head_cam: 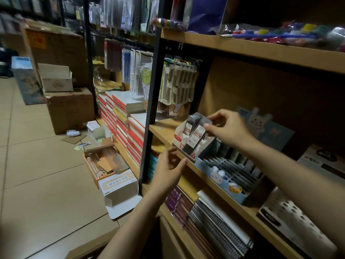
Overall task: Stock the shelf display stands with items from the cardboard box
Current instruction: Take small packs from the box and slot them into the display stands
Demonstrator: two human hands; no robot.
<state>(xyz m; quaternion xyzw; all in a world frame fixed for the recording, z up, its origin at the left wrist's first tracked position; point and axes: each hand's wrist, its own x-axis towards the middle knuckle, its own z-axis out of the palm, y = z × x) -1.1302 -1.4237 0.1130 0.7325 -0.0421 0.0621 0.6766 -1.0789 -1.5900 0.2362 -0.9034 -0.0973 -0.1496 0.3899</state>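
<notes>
A small red-and-white display stand [178, 137] sits on the wooden shelf [164, 128], filled with several slim grey lead cases. My right hand [226, 128] pinches one grey case [205, 121] at the top of the stand's back row. My left hand [170, 170] hovers in front of the shelf edge just below the stand, fingers apart and holding nothing. To the right stands a blue bunny display stand [226, 186] with dark slots and a few items in its back rows. An open cardboard box [104, 163] lies on the floor to the left.
A white carton [118, 186] and stacks of red-edged notebooks [121, 118] sit by the black shelf post [149, 113]. Spiral notebooks [214, 221] fill the shelf below. Larger brown boxes [70, 109] stand on the tiled floor at the left.
</notes>
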